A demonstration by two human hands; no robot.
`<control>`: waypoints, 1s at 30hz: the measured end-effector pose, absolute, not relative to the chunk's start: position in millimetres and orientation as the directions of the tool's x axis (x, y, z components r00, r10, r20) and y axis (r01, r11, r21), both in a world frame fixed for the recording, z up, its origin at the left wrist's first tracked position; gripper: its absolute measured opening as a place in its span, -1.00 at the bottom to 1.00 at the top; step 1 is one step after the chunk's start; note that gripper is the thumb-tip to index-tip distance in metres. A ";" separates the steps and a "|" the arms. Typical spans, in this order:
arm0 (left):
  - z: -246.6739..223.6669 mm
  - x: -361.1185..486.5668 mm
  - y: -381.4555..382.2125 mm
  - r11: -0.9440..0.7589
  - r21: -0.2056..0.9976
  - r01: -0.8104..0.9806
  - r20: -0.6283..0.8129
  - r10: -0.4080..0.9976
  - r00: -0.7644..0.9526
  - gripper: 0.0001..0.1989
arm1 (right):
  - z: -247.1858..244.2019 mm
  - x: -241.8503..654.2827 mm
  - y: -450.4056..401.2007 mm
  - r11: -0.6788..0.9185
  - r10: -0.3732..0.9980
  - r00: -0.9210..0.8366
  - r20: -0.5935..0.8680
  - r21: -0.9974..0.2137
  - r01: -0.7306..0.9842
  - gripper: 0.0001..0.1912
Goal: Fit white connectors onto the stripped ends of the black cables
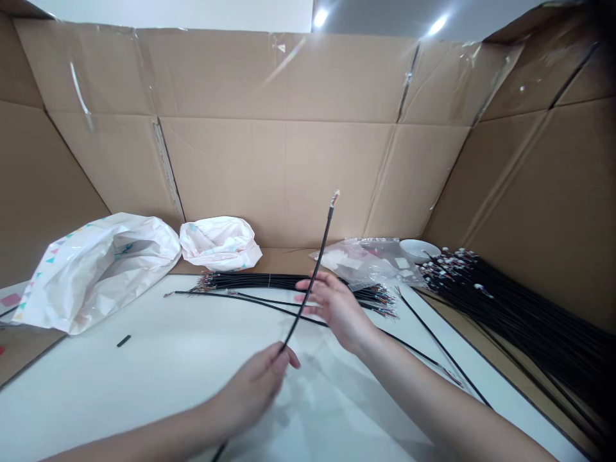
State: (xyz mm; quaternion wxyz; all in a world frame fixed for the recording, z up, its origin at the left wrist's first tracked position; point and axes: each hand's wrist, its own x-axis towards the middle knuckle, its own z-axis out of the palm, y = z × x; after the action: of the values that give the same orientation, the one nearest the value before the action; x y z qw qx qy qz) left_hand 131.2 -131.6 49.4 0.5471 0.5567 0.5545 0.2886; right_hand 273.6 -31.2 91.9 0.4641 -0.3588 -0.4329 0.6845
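A black cable (pixel 319 256) rises at a slant in front of me, its tip showing thin coloured wires. My left hand (pixel 260 382) is closed round its lower part, and the cable's other end runs out below that wrist. Higher up, my right hand (pixel 334 305) is beside the cable with its fingers apart; whether they touch it I cannot tell. Behind the hands lies a bundle of black cables (pixel 250 281) with bare wire ends. Loose cables (pixel 409 343) cross the white table (pixel 158 372) near it.
Two white plastic bags (pixel 96 276) stand at the back left. A small black piece (pixel 124 341) lies on the table. At the back right are a clear bag (pixel 368 260) and a white bowl (pixel 419 249). Many cables (pixel 524 314) fill the right side. Cardboard walls (pixel 289 147) surround the table.
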 end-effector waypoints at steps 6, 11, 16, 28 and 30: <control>68.9 43.9 -101.9 -0.218 0.353 0.910 0.044 0.975 0.217 -0.63 | 97.4 336.0 38.5 0.157 0.979 0.178 0.097 -0.916 -0.369 -0.61; 39.1 16.7 -96.6 -0.384 0.071 0.921 0.056 0.923 0.381 -0.66 | 117.1 383.0 55.0 0.100 0.992 0.109 0.066 -0.931 -0.350 -0.70; 25.9 29.3 -82.3 -0.450 -0.057 0.891 0.101 0.885 0.454 -0.67 | 132.7 377.7 35.1 0.180 0.981 -0.021 0.191 -0.952 -0.248 -0.72; 23.3 124.3 -22.7 -0.603 -0.119 0.789 0.231 0.756 0.612 -0.84 | 134.9 364.4 22.9 0.206 0.958 -0.177 0.225 -0.971 -0.118 -0.69; 23.0 133.8 -17.9 -0.618 -0.129 0.776 0.219 0.745 0.630 -0.86 | 136.0 364.9 21.2 0.212 0.955 -0.185 0.232 -0.970 -0.120 -0.69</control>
State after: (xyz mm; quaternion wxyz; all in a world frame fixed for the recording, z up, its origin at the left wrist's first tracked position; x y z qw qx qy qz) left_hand 133.8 -17.9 23.0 -0.1061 0.8965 0.4240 0.0718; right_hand 364.9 21.2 136.0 0.5251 -0.3634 -0.5747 0.5119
